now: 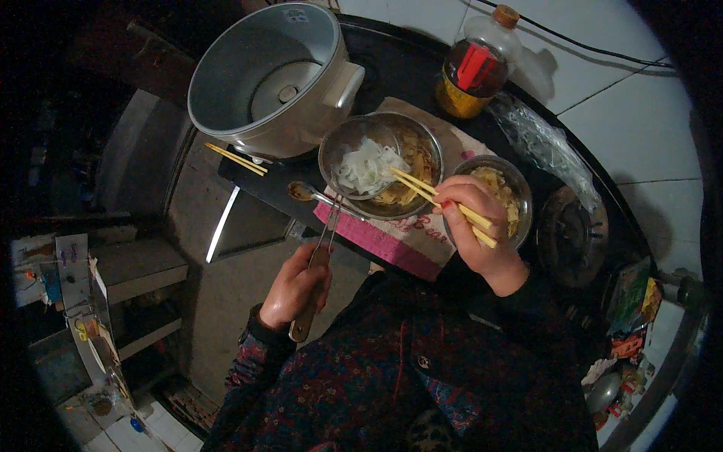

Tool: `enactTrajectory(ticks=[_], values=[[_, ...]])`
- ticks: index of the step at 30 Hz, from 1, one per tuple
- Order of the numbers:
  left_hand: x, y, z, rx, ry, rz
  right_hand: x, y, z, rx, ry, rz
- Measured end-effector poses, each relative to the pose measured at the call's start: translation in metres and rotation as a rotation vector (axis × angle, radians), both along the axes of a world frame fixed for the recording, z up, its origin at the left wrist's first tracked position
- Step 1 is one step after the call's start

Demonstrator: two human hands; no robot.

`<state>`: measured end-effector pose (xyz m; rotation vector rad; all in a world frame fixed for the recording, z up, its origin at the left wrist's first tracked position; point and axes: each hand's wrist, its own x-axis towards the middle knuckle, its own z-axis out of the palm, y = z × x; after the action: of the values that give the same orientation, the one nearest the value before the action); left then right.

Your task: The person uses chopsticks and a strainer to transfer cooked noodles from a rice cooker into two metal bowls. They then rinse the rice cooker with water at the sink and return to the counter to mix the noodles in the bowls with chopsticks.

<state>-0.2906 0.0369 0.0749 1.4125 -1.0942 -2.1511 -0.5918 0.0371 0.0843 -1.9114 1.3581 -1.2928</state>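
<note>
My left hand (299, 285) grips the handle of a strainer (333, 147), whose round bowl holds white noodle-like strands (367, 165). That strainer overlaps the left part of a steel bowl (417, 209) containing brownish food strips. In my right hand (477, 226) is a pair of wooden chopsticks (421, 187), their tips at the right edge of the white strands. Beside and partly behind the right hand stands a second metal bowl (525, 195) with yellowish strips. A spoon (302, 192) with brown residue lies left of the first bowl. Beneath the bowls is a pink and beige towel (390, 246).
A large open cooker pot (268, 133) stands back left, with another pair of chopsticks (240, 160) near its base. A plastic bottle of dark liquid (474, 68) stands at the back. Clear plastic wrap (556, 147) and a round dark lid-like object (571, 237) lie right.
</note>
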Motion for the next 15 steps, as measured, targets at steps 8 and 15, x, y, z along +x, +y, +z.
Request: enactTrajectory(ticks=[8,15], values=[[-0.006,0.001,-0.004,-0.009,-0.005,0.040,-0.010,0.013,0.015,0.017,-0.013,-0.070],[-0.010,0.003,-0.010,-0.002,0.039,0.053,0.007,0.002,-0.005,0.031,-0.089,-0.061]])
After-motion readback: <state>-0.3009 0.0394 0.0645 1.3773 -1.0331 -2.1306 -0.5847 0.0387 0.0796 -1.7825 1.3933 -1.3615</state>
